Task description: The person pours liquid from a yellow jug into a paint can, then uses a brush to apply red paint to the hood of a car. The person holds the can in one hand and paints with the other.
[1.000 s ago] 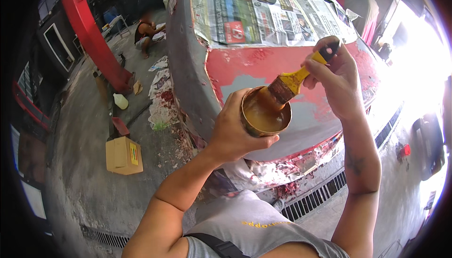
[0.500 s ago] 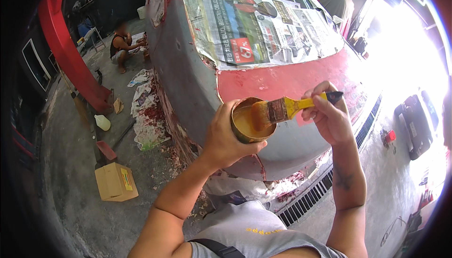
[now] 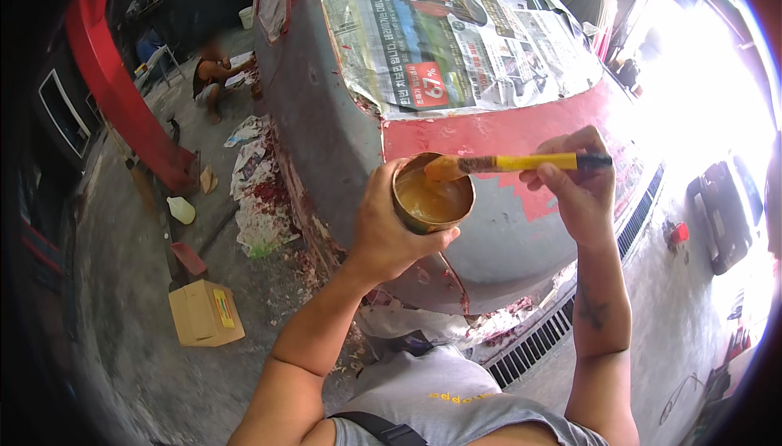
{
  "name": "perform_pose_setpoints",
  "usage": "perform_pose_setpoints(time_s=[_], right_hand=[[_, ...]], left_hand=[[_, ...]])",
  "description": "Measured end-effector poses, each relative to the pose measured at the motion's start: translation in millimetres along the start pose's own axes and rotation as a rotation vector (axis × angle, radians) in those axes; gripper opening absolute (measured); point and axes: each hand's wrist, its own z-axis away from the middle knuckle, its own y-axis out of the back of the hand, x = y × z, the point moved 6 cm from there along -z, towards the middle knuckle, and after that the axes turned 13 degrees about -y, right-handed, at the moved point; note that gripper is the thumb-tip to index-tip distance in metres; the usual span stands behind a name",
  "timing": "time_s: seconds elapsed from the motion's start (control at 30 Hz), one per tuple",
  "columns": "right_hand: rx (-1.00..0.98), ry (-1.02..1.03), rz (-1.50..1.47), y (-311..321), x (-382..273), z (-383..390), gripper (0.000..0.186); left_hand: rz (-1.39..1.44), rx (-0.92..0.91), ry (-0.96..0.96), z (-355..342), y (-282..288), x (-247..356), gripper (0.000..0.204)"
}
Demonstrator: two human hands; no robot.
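Observation:
My left hand (image 3: 393,230) is closed round a round open can (image 3: 432,193) with yellowish-brown liquid inside. Between the fingers of my right hand (image 3: 577,185) is a paintbrush (image 3: 521,163) with a yellow handle and a black end. The brush lies nearly level, seen edge-on, and its wet orange-brown bristles are over the can's far rim. Whether they touch the rim, I cannot tell. Just beyond both hands stands a car (image 3: 505,242), its body partly grey and partly red. Newspaper sheets (image 3: 444,47) cover its window glass.
Along the car's left side, a person (image 3: 213,79) crouches near paint-flecked paper (image 3: 261,202). A cardboard box (image 3: 205,313), a whitish jug (image 3: 181,210) and a red post (image 3: 134,96) stand left. On the right are a floor grate (image 3: 533,344), a red object (image 3: 678,232) and a dark case (image 3: 721,218).
My right hand has turned the brush from its flat side to its edge, and the bristles have risen from inside the can to its far rim. The can has shifted slightly left and away.

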Motion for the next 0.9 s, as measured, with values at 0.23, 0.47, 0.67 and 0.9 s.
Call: perform_pose_setpoints(time_s=[0.23,0.47,0.67,0.9], right_hand=[[0.231,-0.201,-0.079,9.3,30.9,-38.8,0.029],[0.286,-0.52,-0.002,-8.6,103.2,-86.1,0.034],[0.25,-0.48,0.065,-29.0,117.7,-96.0,0.035],[0.359,-0.357,0.309,-4.7,86.2,-99.0,0.034]], left_hand=[[0.087,0.08,0.085,29.4,12.2,-15.5,0.093],[0.162,0.189,0.102,52.3,27.2,-25.4,0.089],[0.161,0.197,0.083,63.8,43.7,-24.1,0.089],[0.251,0.23,0.16,90.3,66.6,-4.8,0.09]])
